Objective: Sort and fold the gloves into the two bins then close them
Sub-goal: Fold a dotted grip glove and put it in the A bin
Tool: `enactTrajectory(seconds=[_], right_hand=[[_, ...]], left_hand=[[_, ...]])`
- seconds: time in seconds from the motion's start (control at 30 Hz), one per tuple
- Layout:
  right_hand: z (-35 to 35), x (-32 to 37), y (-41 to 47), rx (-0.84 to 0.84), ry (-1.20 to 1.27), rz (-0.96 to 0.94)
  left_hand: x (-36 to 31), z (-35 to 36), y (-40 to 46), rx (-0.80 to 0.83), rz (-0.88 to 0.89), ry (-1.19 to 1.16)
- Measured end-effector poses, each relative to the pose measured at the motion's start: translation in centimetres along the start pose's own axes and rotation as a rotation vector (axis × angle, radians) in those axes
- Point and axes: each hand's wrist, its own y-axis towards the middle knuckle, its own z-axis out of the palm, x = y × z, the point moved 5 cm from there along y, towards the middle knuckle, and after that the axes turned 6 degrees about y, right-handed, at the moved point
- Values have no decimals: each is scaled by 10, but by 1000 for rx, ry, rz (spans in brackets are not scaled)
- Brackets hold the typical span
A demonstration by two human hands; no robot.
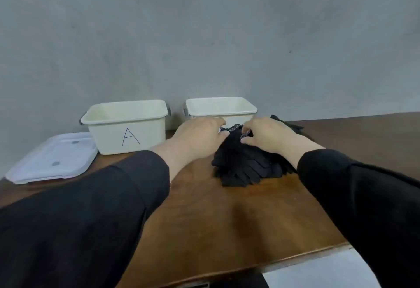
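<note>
I see my left hand [200, 136] and right hand [266, 134] each with a curled grip pinching the cuff end of the black gloves [245, 162] heaped on the surface [227, 219]. Behind stand 2 open bins, bin A [127, 126] and the second bin [220, 107], which my hands partly hide. The lids [52, 158] lie left of bin A.

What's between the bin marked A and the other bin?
Only a narrow gap: the head view shows bare table and grey wall between the bin marked A and the other bin.

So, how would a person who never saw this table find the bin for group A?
On the wooden table, two cream bins stand by the grey wall. Take the left bin, beside the white lids. Only it shows a handwritten letter A on its front.
</note>
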Motion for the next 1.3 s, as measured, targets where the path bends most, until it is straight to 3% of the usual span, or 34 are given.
enactTrajectory(seconds=[0.13, 0.37, 0.53, 0.7, 0.8, 1.03, 1.3], right_hand=[[43, -7, -6, 3, -165, 21], [57, -11, 4, -252, -271, 18], [10, -8, 28, -243, 94, 69], [-80, 37, 38, -82, 304, -34], [-105, 70, 34, -23, 517, -129], [-68, 134, 42, 251, 898, -223], [-13, 178, 78, 252, 980, -170]], left_hand=[[2, 18, -20, 46, -5, -13], [17, 35, -33, 53, -77, -34], [32, 29, -28, -53, -112, -161], [48, -2, -8, -202, -170, -517], [60, -12, 1, -201, -175, -792], [109, 30, -41, -91, -328, -1382], [165, 74, -99, -28, -444, -1337]])
